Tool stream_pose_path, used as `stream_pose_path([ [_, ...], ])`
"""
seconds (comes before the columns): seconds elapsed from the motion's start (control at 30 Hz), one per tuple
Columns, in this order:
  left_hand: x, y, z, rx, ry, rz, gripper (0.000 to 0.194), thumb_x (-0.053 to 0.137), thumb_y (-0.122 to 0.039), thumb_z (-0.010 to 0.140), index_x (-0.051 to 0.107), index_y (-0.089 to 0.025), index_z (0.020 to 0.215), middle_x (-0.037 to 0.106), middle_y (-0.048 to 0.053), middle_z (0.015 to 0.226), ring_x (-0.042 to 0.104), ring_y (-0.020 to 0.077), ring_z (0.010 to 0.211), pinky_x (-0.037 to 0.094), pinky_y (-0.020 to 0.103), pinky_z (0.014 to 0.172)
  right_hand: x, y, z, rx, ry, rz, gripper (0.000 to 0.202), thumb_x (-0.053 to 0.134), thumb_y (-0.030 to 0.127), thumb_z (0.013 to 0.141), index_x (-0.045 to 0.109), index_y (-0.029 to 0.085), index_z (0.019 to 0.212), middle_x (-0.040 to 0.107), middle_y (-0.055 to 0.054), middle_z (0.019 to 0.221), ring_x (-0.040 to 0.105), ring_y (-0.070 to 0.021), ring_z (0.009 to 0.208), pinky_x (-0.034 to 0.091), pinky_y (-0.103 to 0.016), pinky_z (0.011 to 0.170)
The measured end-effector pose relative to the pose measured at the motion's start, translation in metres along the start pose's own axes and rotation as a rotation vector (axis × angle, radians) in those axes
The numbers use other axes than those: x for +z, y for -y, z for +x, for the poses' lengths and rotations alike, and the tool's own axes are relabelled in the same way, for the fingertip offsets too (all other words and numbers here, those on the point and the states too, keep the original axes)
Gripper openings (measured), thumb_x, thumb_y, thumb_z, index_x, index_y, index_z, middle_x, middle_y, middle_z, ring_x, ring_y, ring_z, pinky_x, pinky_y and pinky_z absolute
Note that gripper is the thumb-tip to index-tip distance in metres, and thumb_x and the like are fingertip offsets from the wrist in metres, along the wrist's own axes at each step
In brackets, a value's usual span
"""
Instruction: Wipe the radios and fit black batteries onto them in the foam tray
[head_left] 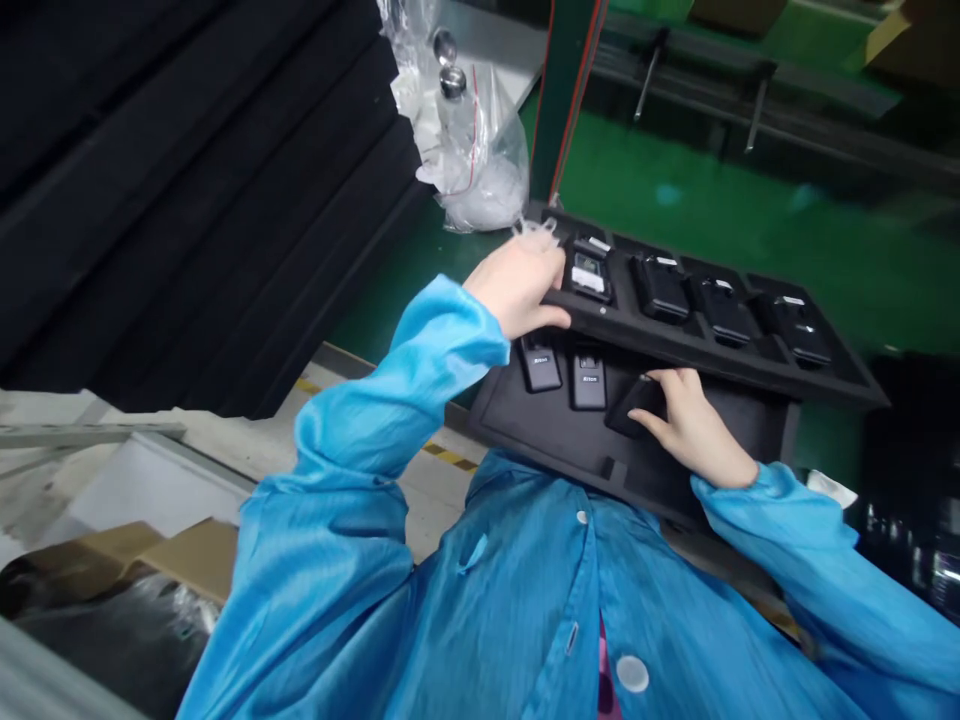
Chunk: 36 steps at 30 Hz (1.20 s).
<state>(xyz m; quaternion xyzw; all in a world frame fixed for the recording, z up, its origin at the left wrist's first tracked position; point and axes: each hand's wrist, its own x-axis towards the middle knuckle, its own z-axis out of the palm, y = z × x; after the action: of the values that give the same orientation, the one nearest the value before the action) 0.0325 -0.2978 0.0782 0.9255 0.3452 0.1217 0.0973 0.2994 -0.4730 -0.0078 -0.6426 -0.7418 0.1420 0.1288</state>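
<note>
My left hand (521, 283) grips the left end of an upper black tray (660, 342), thumb on its front edge. Several black handheld devices, one (664, 288) near the middle, lie in its compartments. Beneath, partly covered by it, is a lower black tray (540, 425). Two black devices printed "Riton" lie there side by side, the left device (541, 368) and the right device (589, 383). Between thumb and fingers, my right hand (690, 425) holds another black device (636, 403) tilted over the lower tray. The upper tray hides the lower one's far side.
Stacked black foam trays (187, 200) rise at the left. A clear plastic bag (487, 175) with whitish contents sits on the green bench (645, 170) beyond my left hand. An open cardboard box (191, 560) stands low left. A dark green post (566, 100) rises behind the trays.
</note>
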Motion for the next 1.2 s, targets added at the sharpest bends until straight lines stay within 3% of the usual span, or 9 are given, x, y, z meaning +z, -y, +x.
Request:
stream_pose_path([
  [0.13, 0.028, 0.001, -0.029, -0.035, -0.016, -0.031, 0.034, 0.072, -0.04, 0.073, 0.056, -0.015, 0.089, 0.055, 0.006, 0.095, 0.055, 0.0211, 0.095, 0.043, 0.03, 0.084, -0.024, 0.025, -0.025, -0.019, 0.053, 0.155, 0.027, 0.046, 0.032, 0.09, 0.043, 0.029, 0.117, 0.052, -0.007, 0.107, 0.054, -0.0232, 0.101, 0.047, -0.04, 0.088],
  [0.23, 0.044, 0.002, -0.042, -0.067, -0.002, -0.067, 0.032, 0.07, -0.041, 0.075, 0.057, -0.016, 0.09, 0.056, 0.006, 0.095, 0.055, 0.0202, 0.095, 0.043, 0.029, 0.085, -0.056, 0.041, -0.025, -0.047, 0.087, 0.211, 0.031, 0.048, 0.032, 0.089, 0.043, 0.032, 0.12, 0.054, -0.005, 0.109, 0.054, -0.0221, 0.102, 0.047, -0.037, 0.088],
  [0.3, 0.051, 0.002, -0.044, -0.106, 0.04, -0.107, 0.033, 0.065, -0.048, 0.077, 0.058, -0.017, 0.086, 0.058, 0.005, 0.092, 0.057, 0.0195, 0.093, 0.044, 0.029, 0.084, -0.076, 0.045, -0.008, -0.028, -0.011, 0.245, 0.038, 0.054, 0.035, 0.086, 0.042, 0.032, 0.122, 0.052, -0.007, 0.113, 0.053, -0.0233, 0.105, 0.046, -0.037, 0.089],
  [0.4, 0.056, 0.001, -0.039, -0.215, 0.071, -0.125, 0.036, 0.053, -0.053, 0.084, 0.061, -0.018, 0.078, 0.06, 0.004, 0.084, 0.059, 0.0182, 0.086, 0.046, 0.029, 0.079, -0.089, 0.043, 0.043, -0.046, -0.152, 0.325, 0.039, 0.059, 0.035, 0.082, 0.043, 0.029, 0.117, 0.05, -0.007, 0.114, 0.05, -0.0247, 0.11, 0.044, -0.039, 0.093],
  [0.57, 0.059, -0.002, -0.018, -0.341, 0.041, -0.05, 0.037, 0.067, -0.051, 0.073, 0.063, -0.015, 0.079, 0.062, 0.009, 0.085, 0.061, 0.0228, 0.083, 0.047, 0.032, 0.075, -0.055, 0.035, 0.142, -0.125, -0.088, 0.609, 0.036, 0.061, 0.028, 0.075, 0.043, 0.023, 0.105, 0.052, -0.003, 0.101, 0.052, -0.0209, 0.097, 0.043, -0.04, 0.091],
  [0.67, 0.061, -0.003, -0.009, -0.367, 0.033, -0.025, 0.04, 0.073, -0.05, 0.067, 0.064, -0.014, 0.082, 0.062, 0.01, 0.089, 0.061, 0.0251, 0.086, 0.047, 0.034, 0.077, -0.029, 0.034, 0.174, -0.143, -0.025, 0.673, 0.034, 0.06, 0.027, 0.072, 0.044, 0.021, 0.102, 0.052, -0.001, 0.096, 0.051, -0.0178, 0.089, 0.044, -0.037, 0.086],
  [0.83, 0.064, -0.004, -0.009, -0.375, 0.022, -0.013, 0.04, 0.074, -0.05, 0.066, 0.064, -0.016, 0.086, 0.062, 0.009, 0.092, 0.059, 0.0244, 0.091, 0.047, 0.033, 0.08, -0.011, 0.029, 0.189, -0.135, 0.003, 0.672, 0.034, 0.061, 0.026, 0.069, 0.047, 0.02, 0.099, 0.052, 0.0, 0.091, 0.051, -0.0168, 0.085, 0.044, -0.036, 0.083],
  [1.2, 0.065, -0.003, -0.011, -0.38, 0.014, -0.036, 0.039, 0.073, -0.051, 0.067, 0.063, -0.018, 0.084, 0.061, 0.007, 0.092, 0.058, 0.023, 0.091, 0.047, 0.031, 0.08, -0.012, 0.034, 0.187, -0.096, 0.004, 0.635, 0.035, 0.06, 0.031, 0.069, 0.049, 0.018, 0.099, 0.055, -0.002, 0.091, 0.052, -0.0173, 0.084, 0.045, -0.036, 0.081],
])
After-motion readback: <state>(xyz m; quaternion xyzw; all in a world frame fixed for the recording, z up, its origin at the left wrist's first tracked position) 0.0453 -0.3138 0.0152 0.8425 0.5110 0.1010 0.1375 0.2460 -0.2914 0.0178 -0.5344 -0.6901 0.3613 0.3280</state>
